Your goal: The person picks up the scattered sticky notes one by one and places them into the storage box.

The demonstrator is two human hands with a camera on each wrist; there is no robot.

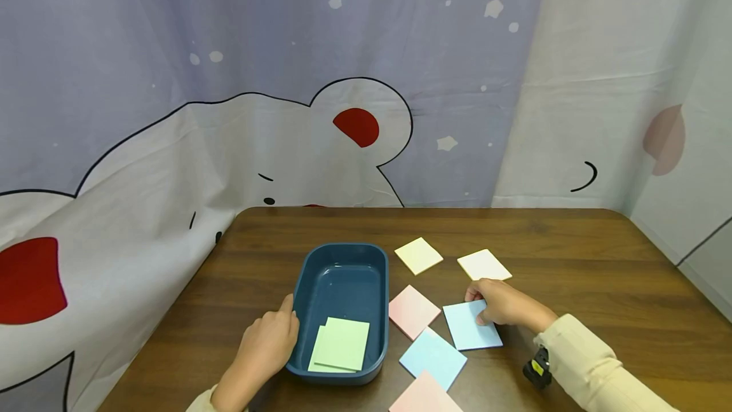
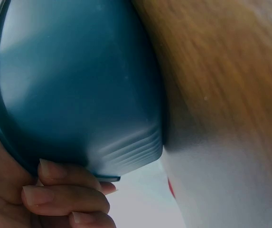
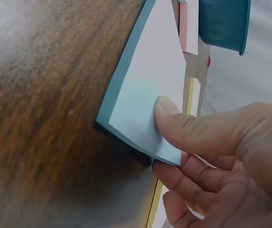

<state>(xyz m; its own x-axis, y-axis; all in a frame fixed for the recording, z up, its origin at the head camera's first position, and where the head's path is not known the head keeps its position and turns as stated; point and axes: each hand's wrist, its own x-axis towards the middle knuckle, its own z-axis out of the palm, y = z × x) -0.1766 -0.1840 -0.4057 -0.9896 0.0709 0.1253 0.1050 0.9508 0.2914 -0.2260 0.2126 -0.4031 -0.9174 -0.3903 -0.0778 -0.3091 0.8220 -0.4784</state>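
My left hand (image 1: 265, 342) grips the left rim of a deep-blue rectangular plastic bin (image 1: 384, 310). In the left wrist view, curled fingers (image 2: 67, 199) lie against the bin's rim. Two green sticky note pads (image 1: 343, 345) overlap inside the bin's near end. To the right of the bin, my right hand (image 1: 506, 305) pinches a light blue sticky note pad (image 1: 466, 329). The right wrist view shows the thumb on top of that pad and fingers under its edge, which bends up slightly from the table.
Between bin and right hand lie a pink pad (image 1: 414, 311), another blue pad (image 1: 433, 358) and a second pink pad (image 1: 426, 395). Two pale yellow pads (image 1: 419, 255) (image 1: 485, 265) lie farther back on the brown wooden table (image 1: 572, 240). A printed curtain (image 1: 457, 81) hangs behind.
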